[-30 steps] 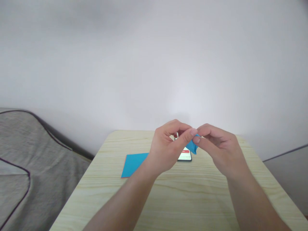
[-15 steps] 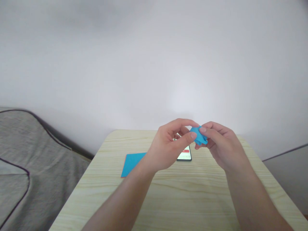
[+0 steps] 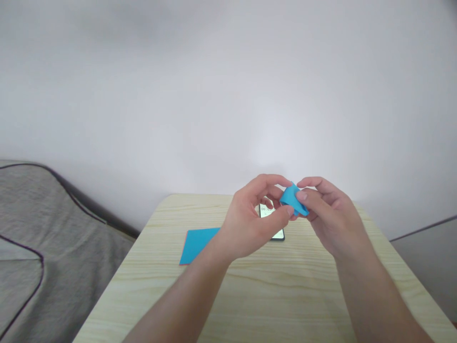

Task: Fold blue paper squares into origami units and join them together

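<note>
A small piece of folded blue paper [image 3: 292, 196] is held up above the table between both hands. My left hand [image 3: 255, 216] pinches its left side, with the thumb at the lower edge and the index finger at the top corner. My right hand [image 3: 330, 212] grips it from the right, its thumb pressed on the front face and the other fingers partly hidden behind. Under my left forearm lies a flat stack of blue paper [image 3: 198, 244] with a reddish left edge. Behind my left hand a phone [image 3: 279, 234] shows a lit screen with digits.
The light wood-grain table [image 3: 278, 295] stands against a pale wall [image 3: 228, 95]. To the left is a grey fabric-covered piece of furniture [image 3: 71, 267] with dark piping.
The folded paper has turned and shows a wider face with a pointed top. My right index finger has lifted away from it slightly. My left thumb has shifted slightly down.
</note>
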A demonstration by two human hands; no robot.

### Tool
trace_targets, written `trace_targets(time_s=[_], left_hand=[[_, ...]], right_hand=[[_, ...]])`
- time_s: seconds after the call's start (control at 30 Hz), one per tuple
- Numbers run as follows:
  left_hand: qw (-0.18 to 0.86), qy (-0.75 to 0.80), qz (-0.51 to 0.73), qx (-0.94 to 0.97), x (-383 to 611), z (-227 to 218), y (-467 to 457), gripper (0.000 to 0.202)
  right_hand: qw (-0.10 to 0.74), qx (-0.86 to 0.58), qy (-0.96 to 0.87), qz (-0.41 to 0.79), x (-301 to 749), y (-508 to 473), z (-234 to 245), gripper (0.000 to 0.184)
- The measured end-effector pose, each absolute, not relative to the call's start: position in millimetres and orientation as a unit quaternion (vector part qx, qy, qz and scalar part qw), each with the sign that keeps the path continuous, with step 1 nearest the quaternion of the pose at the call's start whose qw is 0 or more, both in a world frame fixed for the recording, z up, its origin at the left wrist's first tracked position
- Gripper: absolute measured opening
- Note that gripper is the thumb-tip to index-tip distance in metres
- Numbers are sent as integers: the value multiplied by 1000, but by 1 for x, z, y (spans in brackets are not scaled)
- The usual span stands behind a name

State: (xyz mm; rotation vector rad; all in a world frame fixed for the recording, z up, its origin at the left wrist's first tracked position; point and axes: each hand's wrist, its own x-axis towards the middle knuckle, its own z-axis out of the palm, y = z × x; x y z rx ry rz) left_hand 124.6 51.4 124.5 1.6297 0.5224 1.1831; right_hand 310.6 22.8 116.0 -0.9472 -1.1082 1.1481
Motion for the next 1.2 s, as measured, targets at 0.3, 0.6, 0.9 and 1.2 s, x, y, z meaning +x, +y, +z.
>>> trace_targets(time_s=[0.3,0.6,0.9,1.2], left_hand=[[426,260,570,652,129,122,49,12],[421,297,573,638,127,123,50,7],[371,304,561,675,128,125,49,8],[410,292,521,689,124,132,45,10]], right_hand=[[635,-389,-532,403,299,14,124,21],[632,-421,-580,293,299,9,126,29],[567,-458,-587,352,303,10,124,22],[552,-447,-589,385,306,10,125,17]])
